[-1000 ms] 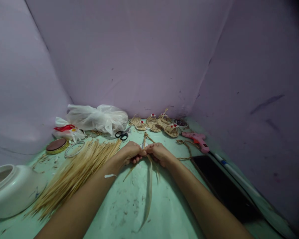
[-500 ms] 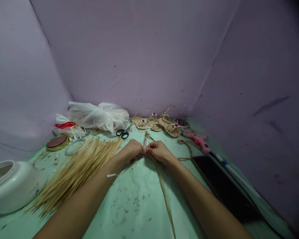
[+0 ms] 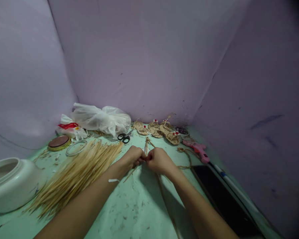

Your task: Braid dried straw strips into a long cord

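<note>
Trailing strand (image 3: 164, 196): stretched over the green tabletop (image 3: 129, 205) toward the near edge, its upper end hidden by the right hand (image 3: 159, 159).
White pot (image 3: 15, 186): set at the far left, partly cut off by the edge of view.
Black slab (image 3: 221, 199): laid flat, to the right of the right forearm.
Straw bundle (image 3: 77, 179): spread out beside the left forearm and partly covered by it.
Left hand: (image 3: 136, 155) curled, its thumb and fingertips pinched on the twisted cord (image 3: 147, 146).
Right hand: bent fingers pinched at the same spot, touching the left fingertips; the exact grip is hidden.
Twisted cord: held at its near end, centred between both hands, with a folded peak just beyond them.
Pink glue gun (image 3: 195, 147): laid beyond the slab.
Scissors (image 3: 124, 137): placed past the bundle, black handles nearest.
Plastic bag (image 3: 102, 119): heaped near the back wall (image 3: 149, 66).
Woven slippers (image 3: 154, 129): lined up to the bag's right, trimmed with red beads.
</note>
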`<state>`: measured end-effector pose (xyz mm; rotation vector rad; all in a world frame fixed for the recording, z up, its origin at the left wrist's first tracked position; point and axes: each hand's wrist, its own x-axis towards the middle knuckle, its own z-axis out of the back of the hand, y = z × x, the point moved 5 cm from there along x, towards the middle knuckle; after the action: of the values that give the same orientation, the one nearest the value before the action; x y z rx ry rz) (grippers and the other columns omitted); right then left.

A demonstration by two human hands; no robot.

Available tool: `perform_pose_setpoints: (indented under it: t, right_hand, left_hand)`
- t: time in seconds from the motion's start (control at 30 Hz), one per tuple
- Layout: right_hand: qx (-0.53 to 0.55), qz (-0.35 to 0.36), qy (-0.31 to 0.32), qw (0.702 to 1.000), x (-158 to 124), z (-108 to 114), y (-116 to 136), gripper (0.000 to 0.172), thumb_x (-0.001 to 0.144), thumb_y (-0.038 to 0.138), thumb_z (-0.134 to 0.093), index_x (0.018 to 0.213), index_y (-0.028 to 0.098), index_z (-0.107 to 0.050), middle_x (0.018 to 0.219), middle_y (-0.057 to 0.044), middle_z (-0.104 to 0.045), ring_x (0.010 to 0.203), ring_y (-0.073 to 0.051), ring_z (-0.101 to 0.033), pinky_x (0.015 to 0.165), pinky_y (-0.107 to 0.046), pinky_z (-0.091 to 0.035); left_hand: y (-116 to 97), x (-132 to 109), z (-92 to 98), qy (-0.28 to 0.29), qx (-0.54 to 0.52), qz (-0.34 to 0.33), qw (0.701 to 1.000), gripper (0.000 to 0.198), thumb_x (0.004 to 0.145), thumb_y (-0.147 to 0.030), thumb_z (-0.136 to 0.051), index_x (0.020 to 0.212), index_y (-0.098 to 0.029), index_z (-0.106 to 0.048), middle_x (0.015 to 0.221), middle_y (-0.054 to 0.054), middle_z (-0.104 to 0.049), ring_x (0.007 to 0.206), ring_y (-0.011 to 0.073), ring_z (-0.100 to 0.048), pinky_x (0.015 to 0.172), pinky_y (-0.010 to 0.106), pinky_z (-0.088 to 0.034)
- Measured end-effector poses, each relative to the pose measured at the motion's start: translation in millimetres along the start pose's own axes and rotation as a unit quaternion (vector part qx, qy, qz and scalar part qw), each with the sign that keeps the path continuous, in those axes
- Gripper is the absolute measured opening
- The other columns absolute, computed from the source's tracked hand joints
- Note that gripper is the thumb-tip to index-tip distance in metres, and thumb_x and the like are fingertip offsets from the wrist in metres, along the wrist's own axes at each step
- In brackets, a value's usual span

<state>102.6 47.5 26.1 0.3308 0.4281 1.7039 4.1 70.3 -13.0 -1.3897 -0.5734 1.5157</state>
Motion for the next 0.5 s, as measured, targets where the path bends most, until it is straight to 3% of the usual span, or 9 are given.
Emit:
perform_pose_setpoints:
  t: [0.13,0.23,0.3,0.4,0.43,0.5]
  right_hand:
    - [-0.060,0.016,-0.047,0.997,-8.4,-4.5,17.9,0.017,0.058,0.015,-0.051,0.063,0.015,-0.067,0.062,-0.010,-0.063,0.052,-0.012,-0.049,0.045,-0.023,-0.023]
    - [-0.016,0.024,0.001,1.000,-5.2,-4.9,14.5,0.014,0.061,0.022,-0.055,0.062,0.017,-0.068,0.060,-0.006,-0.063,0.050,-0.012,-0.049,0.045,-0.022,-0.024]
    - [0.039,-0.005,0.004,0.999,0.7,2.0,2.6,0.018,0.064,0.030,-0.055,0.062,0.017,-0.066,0.056,-0.004,-0.060,0.049,-0.011,-0.047,0.045,-0.021,-0.025]
    - [0.159,-0.077,-0.074,0.981,8.3,14.0,-17.5,0.022,0.071,0.030,-0.049,0.065,0.014,-0.063,0.058,-0.004,-0.060,0.049,-0.010,-0.047,0.045,-0.020,-0.028]
    - [0.219,-0.105,-0.059,0.968,9.6,10.4,-21.8,0.020,0.071,0.027,-0.048,0.065,0.013,-0.061,0.058,-0.005,-0.059,0.049,-0.010,-0.047,0.045,-0.020,-0.030]
    - [0.361,-0.152,0.032,0.919,9.8,-7.2,-22.4,0.015,0.070,0.021,-0.047,0.064,0.011,-0.057,0.057,-0.005,-0.058,0.048,-0.010,-0.049,0.046,-0.020,-0.035]
  left_hand:
    - [3.6,0.3,3.3,0.026,-0.022,0.022,0.999,0.018,0.048,-0.009,-0.044,0.041,-0.017,-0.029,0.032,-0.007,-0.026,0.030,0.0021,-0.018,0.036,0.020,-0.007]
    - [1.6,1.2,6.6,0.044,-0.014,-0.008,0.999,0.015,0.047,-0.009,-0.045,0.041,-0.016,-0.033,0.032,-0.007,-0.026,0.031,0.0020,-0.017,0.037,0.020,-0.007]
    - [-0.9,1.3,8.3,0.076,-0.024,-0.024,0.997,0.012,0.048,-0.012,-0.047,0.043,-0.015,-0.036,0.033,-0.008,-0.027,0.031,0.0017,-0.016,0.037,0.021,-0.006]
    - [-2.0,1.5,11.2,0.119,-0.047,-0.014,0.992,0.011,0.050,-0.015,-0.051,0.046,-0.014,-0.040,0.035,-0.008,-0.028,0.032,0.0009,-0.014,0.037,0.021,-0.003]
    - [-1.7,1.7,12.1,0.127,-0.047,-0.009,0.991,0.012,0.050,-0.016,-0.052,0.046,-0.014,-0.040,0.035,-0.008,-0.028,0.031,0.0008,-0.014,0.037,0.021,-0.003]
    - [-1.1,2.1,12.8,0.134,-0.035,-0.014,0.990,0.013,0.050,-0.016,-0.052,0.045,-0.014,-0.039,0.035,-0.008,-0.028,0.031,0.0011,-0.015,0.037,0.021,-0.003]
